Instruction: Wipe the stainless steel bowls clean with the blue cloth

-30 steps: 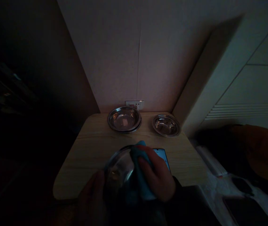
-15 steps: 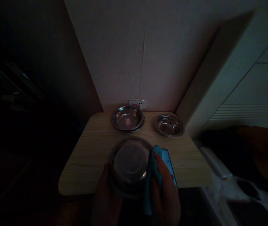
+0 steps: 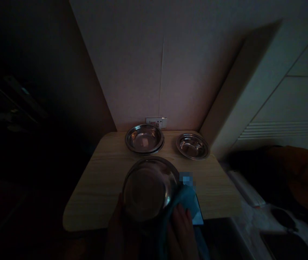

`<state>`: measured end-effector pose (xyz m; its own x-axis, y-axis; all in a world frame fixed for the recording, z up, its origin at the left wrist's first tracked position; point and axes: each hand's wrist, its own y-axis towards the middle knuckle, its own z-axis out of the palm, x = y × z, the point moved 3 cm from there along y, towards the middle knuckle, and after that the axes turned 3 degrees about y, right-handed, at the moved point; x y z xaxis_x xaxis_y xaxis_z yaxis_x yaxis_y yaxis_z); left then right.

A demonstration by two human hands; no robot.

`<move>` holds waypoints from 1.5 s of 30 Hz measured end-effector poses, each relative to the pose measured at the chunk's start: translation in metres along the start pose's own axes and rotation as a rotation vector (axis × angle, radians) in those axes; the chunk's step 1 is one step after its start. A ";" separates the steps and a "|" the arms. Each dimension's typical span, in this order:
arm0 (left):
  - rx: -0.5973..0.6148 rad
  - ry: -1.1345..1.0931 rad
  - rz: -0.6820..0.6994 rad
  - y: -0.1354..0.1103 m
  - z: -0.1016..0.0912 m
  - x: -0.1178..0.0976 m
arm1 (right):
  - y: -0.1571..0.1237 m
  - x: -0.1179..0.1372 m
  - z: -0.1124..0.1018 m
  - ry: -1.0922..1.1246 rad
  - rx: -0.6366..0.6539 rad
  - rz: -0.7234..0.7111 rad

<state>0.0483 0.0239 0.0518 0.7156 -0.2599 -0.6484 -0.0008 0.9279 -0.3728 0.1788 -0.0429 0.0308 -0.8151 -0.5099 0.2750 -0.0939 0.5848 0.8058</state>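
Both of my hands are occupied at the near edge of the pale, wood-grained table (image 3: pixel 97 187), where a round, shiny steel dish (image 3: pixel 145 191) is held up with its underside towards me. My left hand (image 3: pixel 115 224) is curled around its left rim, though it is too dark to judge how firmly. My right hand (image 3: pixel 182 229) has its fingers bent over a soft, bunched blue cloth (image 3: pixel 188 200) at the dish's lower right side. Smooth metal offers little grip, so a hard push there could twist the rim out of my left fingers. A drop could strike the slim, glass-faced phone (image 3: pixel 198 216) lying just beyond the cloth, and loose folds could drag it. Farther back sit wide, shallow steel dishes (image 3: pixel 137 139), stacked and slightly offset, and smaller, flared steel bowls (image 3: pixel 192 146); a careless knock could shift either.
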 end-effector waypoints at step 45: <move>0.152 1.313 0.041 -0.021 0.008 -0.024 | 0.091 -0.034 -0.035 0.456 0.941 0.158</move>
<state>0.0368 0.0127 0.0807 -0.4877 -0.2154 -0.8460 0.1330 0.9394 -0.3158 0.2181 0.0057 0.1131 -0.5836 -0.4597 0.6694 -0.5699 0.8191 0.0656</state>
